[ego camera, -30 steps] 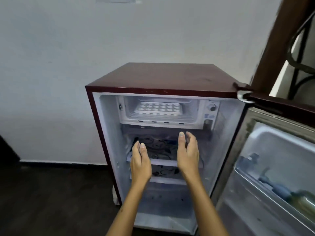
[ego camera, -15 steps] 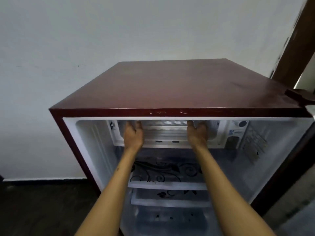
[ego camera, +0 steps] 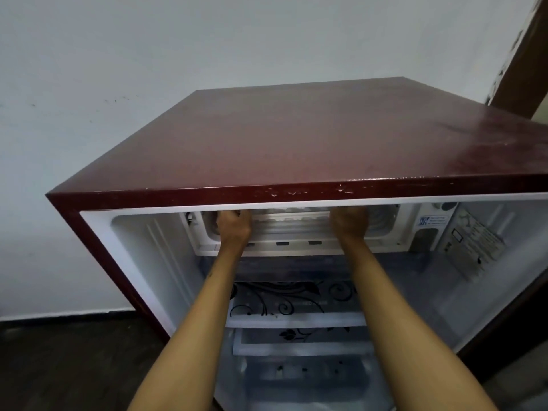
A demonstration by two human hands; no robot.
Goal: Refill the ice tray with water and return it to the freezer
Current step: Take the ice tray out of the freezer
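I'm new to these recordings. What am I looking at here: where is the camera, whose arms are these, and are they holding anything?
The camera sits on a person's head, looking forward and down, so the two bare arms are the wearer's own. They reach into an open maroon fridge. The left hand and the right hand are inside the small freezer compartment at the top, at either end of a white ice tray. The fridge's top edge hides the fingertips, so the grip itself cannot be confirmed. Below are glass shelves with a black floral print.

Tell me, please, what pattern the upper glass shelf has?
Black floral swirls on the clear glass shelf, in the head view.
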